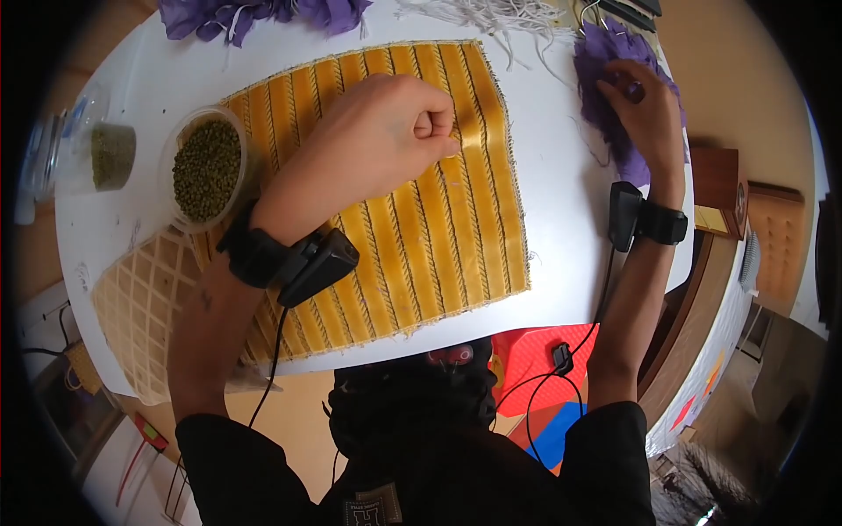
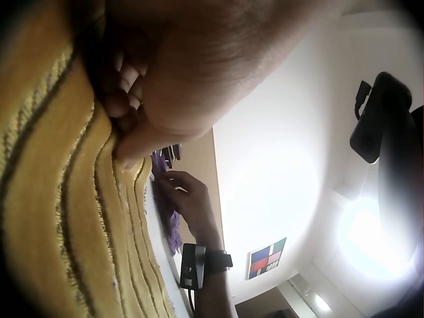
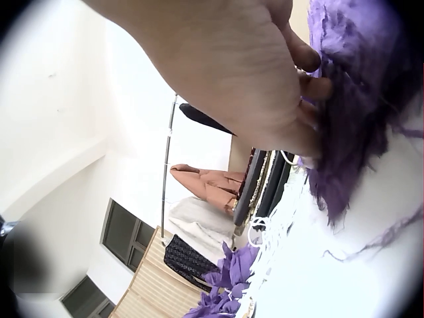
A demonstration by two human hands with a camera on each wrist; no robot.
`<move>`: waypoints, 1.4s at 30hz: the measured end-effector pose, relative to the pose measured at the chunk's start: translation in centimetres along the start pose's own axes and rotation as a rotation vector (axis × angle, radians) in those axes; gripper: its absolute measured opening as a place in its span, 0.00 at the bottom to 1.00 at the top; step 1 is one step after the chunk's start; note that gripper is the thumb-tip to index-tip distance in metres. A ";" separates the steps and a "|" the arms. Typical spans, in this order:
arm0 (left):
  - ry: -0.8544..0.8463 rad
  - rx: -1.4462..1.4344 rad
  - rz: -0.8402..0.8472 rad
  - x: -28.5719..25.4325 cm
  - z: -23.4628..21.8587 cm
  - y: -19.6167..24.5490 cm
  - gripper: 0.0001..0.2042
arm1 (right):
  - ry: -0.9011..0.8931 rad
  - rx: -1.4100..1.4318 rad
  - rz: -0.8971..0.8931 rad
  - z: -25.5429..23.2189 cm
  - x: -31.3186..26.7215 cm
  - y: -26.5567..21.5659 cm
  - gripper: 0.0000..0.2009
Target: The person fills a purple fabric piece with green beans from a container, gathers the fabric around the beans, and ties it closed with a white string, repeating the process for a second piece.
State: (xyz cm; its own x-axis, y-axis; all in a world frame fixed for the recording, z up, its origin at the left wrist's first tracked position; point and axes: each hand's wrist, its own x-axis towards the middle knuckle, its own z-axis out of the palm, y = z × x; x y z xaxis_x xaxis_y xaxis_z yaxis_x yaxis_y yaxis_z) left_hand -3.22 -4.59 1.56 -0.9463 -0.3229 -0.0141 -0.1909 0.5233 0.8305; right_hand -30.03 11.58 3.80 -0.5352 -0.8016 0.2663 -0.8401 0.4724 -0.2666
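A yellow striped cloth [image 1: 395, 237] with dark braided lines and frayed edges lies flat on the white table. My left hand [image 1: 377, 131] is over its upper part, fingers curled, thumb and fingertips pinching the cloth's surface; in the left wrist view the cloth [image 2: 79, 218] ripples near the thumb. Off to the right, my right hand [image 1: 645, 110] is at a bunch of ragged purple fabric [image 1: 605, 114], its thumb and fingers pinching it. The right wrist view shows the fingertips sunk against the purple fabric [image 3: 361, 73], where their ends are partly hidden.
A clear tub of green beans [image 1: 206, 171] stands left of the cloth, beside a clear jar [image 1: 114, 153]. Beige netting [image 1: 140, 298] lies at the table's left edge. More purple fabric [image 1: 254, 17] and white strings [image 1: 491, 17] lie at the back. A red plastic stool [image 1: 535, 359] is below.
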 end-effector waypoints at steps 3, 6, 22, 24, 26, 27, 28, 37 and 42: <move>-0.003 0.008 -0.009 0.0 -0.1 0.0 0.12 | 0.053 0.044 -0.106 0.5 0.1 1.2 0.08; -0.006 0.013 -0.012 0.0 -0.2 0.1 0.11 | 0.087 0.024 -0.065 0.2 0.3 1.3 0.07; 0.016 0.048 -0.004 0.0 -0.2 0.1 0.10 | -0.030 0.025 -0.010 0.3 0.1 1.3 0.09; 0.042 0.018 0.026 0.1 0.0 -0.4 0.08 | 0.073 0.058 -0.049 0.5 0.3 1.8 0.09; 0.048 0.005 0.025 0.1 0.0 -0.5 0.08 | 0.075 0.078 -0.017 0.4 0.4 2.0 0.09; 0.055 -0.008 0.025 0.1 0.0 -0.5 0.08 | 0.078 0.098 0.016 0.3 0.5 2.0 0.09; 0.055 -0.008 0.026 0.2 0.0 -0.6 0.08 | 0.078 0.098 0.016 0.2 0.5 1.9 0.09; 0.084 -0.058 -0.024 0.6 -0.5 -0.9 0.08 | 0.389 0.264 0.003 -1.8 0.8 1.9 0.10; 0.114 -0.006 -0.057 0.4 -0.6 0.0 0.07 | 0.583 0.372 0.089 -4.7 0.0 -0.5 0.09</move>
State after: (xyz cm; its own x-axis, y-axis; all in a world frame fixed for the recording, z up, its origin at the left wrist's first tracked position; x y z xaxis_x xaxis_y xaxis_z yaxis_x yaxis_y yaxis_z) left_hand -3.44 -5.24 1.90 -0.8982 -0.4397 0.0012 -0.2422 0.4970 0.8333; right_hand -30.06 13.10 8.27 -0.6482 -0.3885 0.6549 -0.7605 0.2866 -0.5827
